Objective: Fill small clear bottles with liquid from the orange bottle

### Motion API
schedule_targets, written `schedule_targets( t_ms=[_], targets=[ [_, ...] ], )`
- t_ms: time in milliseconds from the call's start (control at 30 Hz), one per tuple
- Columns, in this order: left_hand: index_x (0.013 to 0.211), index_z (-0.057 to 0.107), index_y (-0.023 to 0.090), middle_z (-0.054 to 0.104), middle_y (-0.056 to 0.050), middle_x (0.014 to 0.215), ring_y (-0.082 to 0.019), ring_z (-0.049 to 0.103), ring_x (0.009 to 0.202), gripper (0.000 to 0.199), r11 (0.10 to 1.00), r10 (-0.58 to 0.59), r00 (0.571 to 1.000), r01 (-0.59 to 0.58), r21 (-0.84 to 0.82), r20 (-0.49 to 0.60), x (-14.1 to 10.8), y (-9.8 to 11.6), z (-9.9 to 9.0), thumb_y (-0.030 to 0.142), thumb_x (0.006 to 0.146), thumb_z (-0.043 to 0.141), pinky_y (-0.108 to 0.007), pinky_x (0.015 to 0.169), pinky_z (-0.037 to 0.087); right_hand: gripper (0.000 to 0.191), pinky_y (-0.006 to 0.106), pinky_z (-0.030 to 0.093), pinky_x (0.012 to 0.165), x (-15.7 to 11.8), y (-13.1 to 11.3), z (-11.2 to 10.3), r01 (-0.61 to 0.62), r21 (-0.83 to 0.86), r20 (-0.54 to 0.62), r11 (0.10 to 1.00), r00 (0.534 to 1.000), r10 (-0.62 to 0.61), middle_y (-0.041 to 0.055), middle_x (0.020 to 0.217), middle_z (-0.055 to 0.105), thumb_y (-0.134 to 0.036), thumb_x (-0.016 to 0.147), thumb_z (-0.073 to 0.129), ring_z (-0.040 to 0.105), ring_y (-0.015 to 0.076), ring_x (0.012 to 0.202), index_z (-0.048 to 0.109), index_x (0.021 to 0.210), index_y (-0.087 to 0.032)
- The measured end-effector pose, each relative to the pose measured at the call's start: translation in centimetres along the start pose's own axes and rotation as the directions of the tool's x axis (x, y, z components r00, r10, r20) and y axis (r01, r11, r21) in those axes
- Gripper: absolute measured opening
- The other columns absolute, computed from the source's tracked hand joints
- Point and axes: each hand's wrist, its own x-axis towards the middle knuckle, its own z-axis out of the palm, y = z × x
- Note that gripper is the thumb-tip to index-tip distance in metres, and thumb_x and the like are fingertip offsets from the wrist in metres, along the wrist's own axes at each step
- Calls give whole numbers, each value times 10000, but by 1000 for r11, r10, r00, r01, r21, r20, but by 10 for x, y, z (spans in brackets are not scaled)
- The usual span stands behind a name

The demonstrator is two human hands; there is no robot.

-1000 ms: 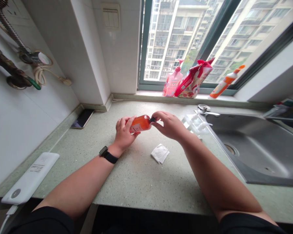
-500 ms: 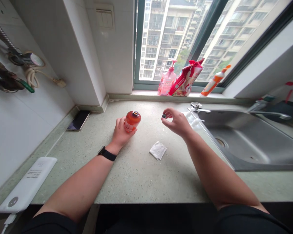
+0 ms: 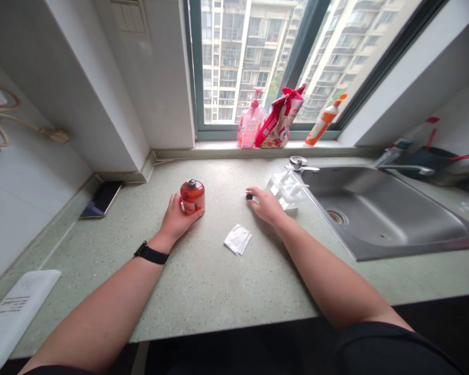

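Note:
My left hand (image 3: pixel 176 219) is wrapped round an orange-red bottle (image 3: pixel 193 196) with an uncapped-looking neck. The bottle stands upright on the counter. To the right, my right hand (image 3: pixel 266 204) pinches a small black cap (image 3: pixel 249 197) between thumb and fingers, low at the counter surface. A folded white tissue (image 3: pixel 238 239) lies between my forearms. Just behind my right hand is a clear container with white pump tops (image 3: pixel 293 188), partly hidden by the hand.
At the right is a steel sink (image 3: pixel 391 208). A phone (image 3: pixel 101 199) and a white power bank (image 3: pixel 19 312) lie at the left. A pink pump bottle (image 3: pixel 250 125), a red bag (image 3: pixel 282 121) and an orange-white bottle (image 3: pixel 324 124) stand on the windowsill.
The view has shifted, so most things sit further left. My right hand has come down to the counter with the black cap. My left hand still holds the bottle.

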Motion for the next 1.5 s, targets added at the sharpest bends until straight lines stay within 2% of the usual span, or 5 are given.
schedule_targets(
  t_ms=[333, 533, 800, 1133, 1500],
  targets=[
    [1422, 534, 221, 600, -145, 1384, -315, 586, 1350, 581, 976, 157, 963, -185, -113, -219, -2, 24, -14, 623, 1008, 606, -530, 1234, 417, 352, 504, 546, 1142, -1, -5, 10, -25, -30, -26, 999, 999, 24, 139, 1311, 792, -164, 928, 706, 737, 300, 1256, 736, 1277, -203],
    [1048, 606, 223, 617, -27, 931, -204, 607, 860, 309, 959, 256, 919, -281, -43, -300, -12, 50, -33, 525, 1020, 546, -359, 841, 532, 323, 464, 559, 1126, -1, -13, -11, -7, 23, -189, 1000, 982, 11, 109, 1292, 802, -216, 966, 657, 747, 259, 1217, 715, 1284, -218],
    [658, 508, 210, 468, 29, 585, -126, 434, 533, 439, 914, 403, 903, -391, -107, 145, -26, 68, -33, 393, 1056, 492, -282, 562, 347, 252, 533, 526, 1126, 1, 22, -84, 49, 15, -718, 999, 695, -24, 112, 1172, 809, -272, 947, 619, 725, 316, 1169, 712, 1179, -240],
    [642, 477, 202, 430, 41, 577, -109, 411, 523, 424, 882, 469, 830, -460, -103, 303, -28, 72, -27, 336, 1044, 501, -261, 552, 314, 514, 463, 597, 903, -6, 95, -109, -360, 279, -128, 890, 905, 406, 114, 1057, 798, -462, 612, 961, 749, 332, 1040, 747, 1006, -211],
    [649, 466, 197, 411, 55, 579, -92, 381, 526, 394, 881, 469, 817, -459, -114, 336, -28, 74, -21, 288, 1016, 576, -244, 538, 308, 525, 475, 585, 926, -10, 75, -116, -186, 465, -145, 865, 948, 282, 41, 987, 687, -536, 496, 980, 677, 260, 928, 740, 829, -208]
  ],
)
